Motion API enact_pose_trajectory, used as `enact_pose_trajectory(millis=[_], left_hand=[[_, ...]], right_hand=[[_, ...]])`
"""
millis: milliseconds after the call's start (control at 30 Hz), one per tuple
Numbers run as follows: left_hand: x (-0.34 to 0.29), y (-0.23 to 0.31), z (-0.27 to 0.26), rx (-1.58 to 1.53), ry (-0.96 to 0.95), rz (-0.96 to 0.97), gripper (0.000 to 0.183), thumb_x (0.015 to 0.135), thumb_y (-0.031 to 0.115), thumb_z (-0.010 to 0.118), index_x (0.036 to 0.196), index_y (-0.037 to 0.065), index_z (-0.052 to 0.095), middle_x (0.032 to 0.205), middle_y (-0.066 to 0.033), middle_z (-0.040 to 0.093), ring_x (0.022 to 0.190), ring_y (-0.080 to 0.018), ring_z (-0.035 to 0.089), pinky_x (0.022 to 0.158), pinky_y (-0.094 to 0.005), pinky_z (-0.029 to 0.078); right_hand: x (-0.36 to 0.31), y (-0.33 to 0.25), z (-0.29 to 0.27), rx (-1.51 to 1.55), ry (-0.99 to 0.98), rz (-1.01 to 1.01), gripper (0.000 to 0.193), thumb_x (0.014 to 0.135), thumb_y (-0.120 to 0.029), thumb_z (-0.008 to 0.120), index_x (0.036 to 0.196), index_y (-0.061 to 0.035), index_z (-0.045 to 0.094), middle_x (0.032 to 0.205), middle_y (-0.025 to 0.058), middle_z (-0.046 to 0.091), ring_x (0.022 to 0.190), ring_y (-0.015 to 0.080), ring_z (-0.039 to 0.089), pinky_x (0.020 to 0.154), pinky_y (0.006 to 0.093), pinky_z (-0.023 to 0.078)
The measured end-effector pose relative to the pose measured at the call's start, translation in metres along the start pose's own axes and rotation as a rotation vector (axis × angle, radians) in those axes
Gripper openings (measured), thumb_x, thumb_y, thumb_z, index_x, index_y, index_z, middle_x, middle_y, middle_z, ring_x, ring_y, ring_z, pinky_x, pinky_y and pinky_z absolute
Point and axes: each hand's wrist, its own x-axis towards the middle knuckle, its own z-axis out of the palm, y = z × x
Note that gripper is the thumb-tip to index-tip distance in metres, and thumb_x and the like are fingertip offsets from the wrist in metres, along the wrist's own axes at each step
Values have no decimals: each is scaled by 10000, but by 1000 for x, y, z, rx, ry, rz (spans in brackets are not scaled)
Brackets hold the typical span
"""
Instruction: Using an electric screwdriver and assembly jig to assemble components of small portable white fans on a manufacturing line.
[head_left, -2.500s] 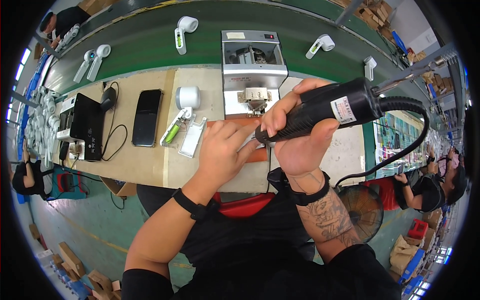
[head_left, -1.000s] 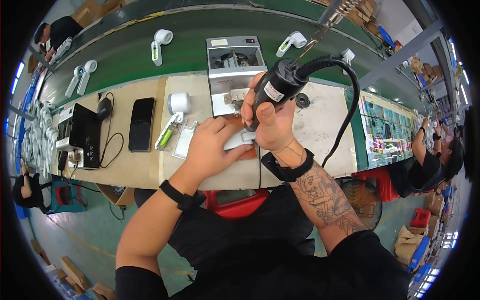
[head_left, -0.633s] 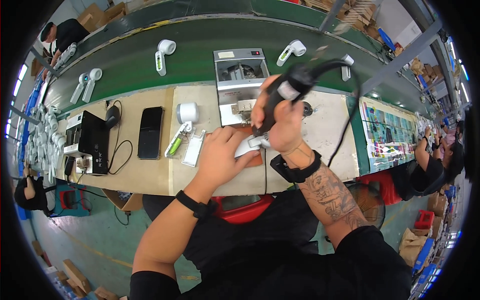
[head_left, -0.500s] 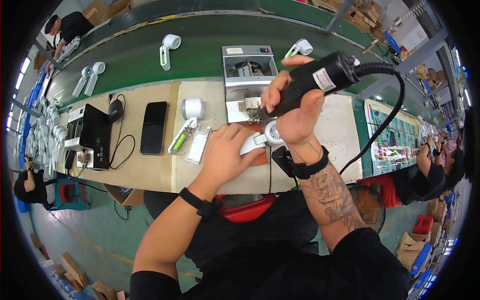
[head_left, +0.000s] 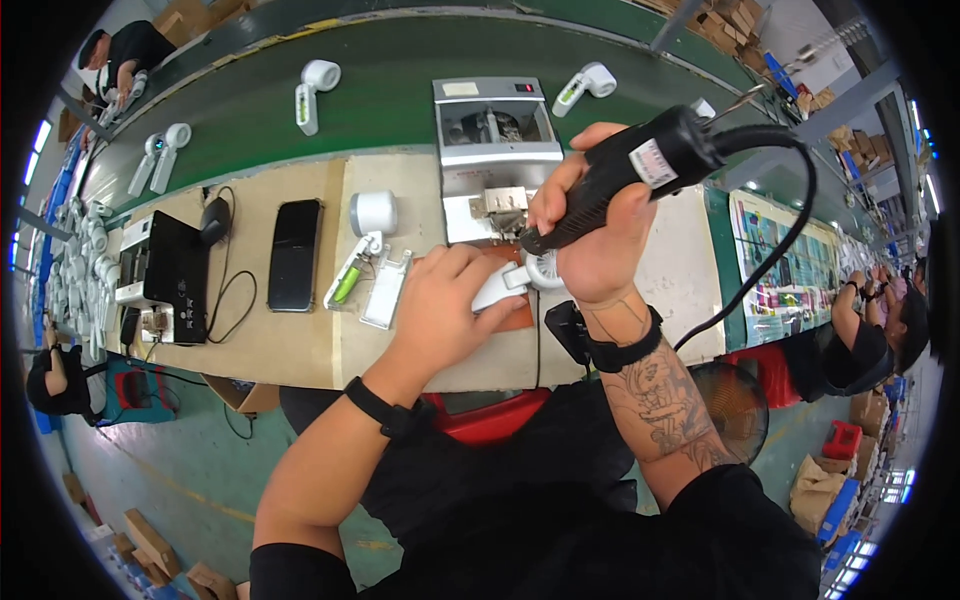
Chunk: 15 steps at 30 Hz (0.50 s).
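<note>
Beyond our tan bench [head_left: 290, 345] runs a green conveyor belt [head_left: 400, 90], and a greenish floor [head_left: 200, 460] spreads below. Over an orange mat [head_left: 517, 319], a white handheld fan [head_left: 496, 290] sits under our left hand [head_left: 445, 300], its handle held between fingers and thumb. Our right hand [head_left: 605, 250] grips a black power screwdriver [head_left: 620, 167] (nose close to the fan's round head; whether touching, we cannot tell).

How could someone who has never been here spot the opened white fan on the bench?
Start at the tan workbench in front of the green conveyor belt. On it, between the dark phone and the person's left hand, lies the opened fan, beside a long white shell piece. Unlike the white fan held by that hand, its handle shows a bright green cylinder.
</note>
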Motion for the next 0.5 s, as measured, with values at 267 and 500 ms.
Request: enact_pose_trajectory(millis=[267, 500], left_hand=[[1, -5, 7, 5, 70, 56, 490, 786, 252, 913, 1223, 104, 748, 1044, -86, 701, 968, -348, 653, 845, -456, 523], [6, -4, 7, -8, 61, 47, 464, 783, 242, 914, 1188, 98, 740, 1038, -90, 695, 949, -356, 641, 836, -465, 516]], right_hand=[[-30, -11, -12, -33, -22, 81, 891, 969, -855, 537, 1305, -35, 443, 761, 79, 591, 623, 159, 578, 643, 336, 525], [-34, -4, -10, -26, -3, 90, 905, 931, -855, 609, 1291, -41, 443, 760, 78, 589, 631, 154, 574, 633, 324, 511]])
